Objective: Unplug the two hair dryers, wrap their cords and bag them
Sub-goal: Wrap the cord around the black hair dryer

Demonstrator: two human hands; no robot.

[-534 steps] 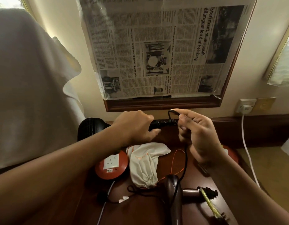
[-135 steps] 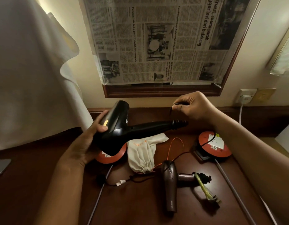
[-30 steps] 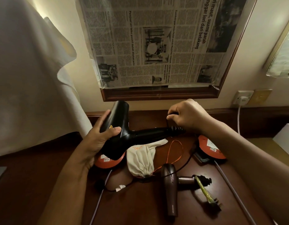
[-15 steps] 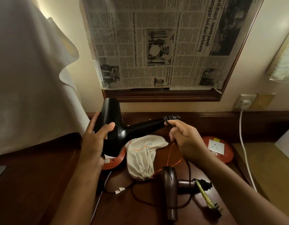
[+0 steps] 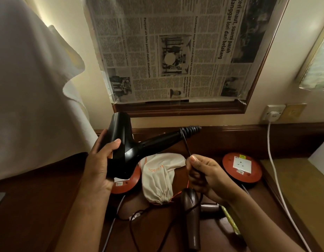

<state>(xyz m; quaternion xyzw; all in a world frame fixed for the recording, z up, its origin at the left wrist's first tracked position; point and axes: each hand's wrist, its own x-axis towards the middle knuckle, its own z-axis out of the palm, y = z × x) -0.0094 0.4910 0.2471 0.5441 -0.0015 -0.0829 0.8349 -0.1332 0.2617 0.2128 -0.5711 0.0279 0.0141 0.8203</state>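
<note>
Dark desk (image 5: 48, 206); black hair dryer (image 5: 124, 148) aloft, cord (image 5: 186, 146) in right hand (image 5: 206, 175).

A dark brown wooden tabletop (image 5: 39, 206) fills the lower frame. At twelve o'clock a printed newspaper sheet (image 5: 175, 48) covers a dark wood-framed wall panel (image 5: 184, 110). A loose white cloth (image 5: 30, 79) hangs at nine o'clock. At three o'clock sits a white wall socket (image 5: 274, 112), a white cable (image 5: 274, 170) trailing down from it toward five o'clock.
</note>
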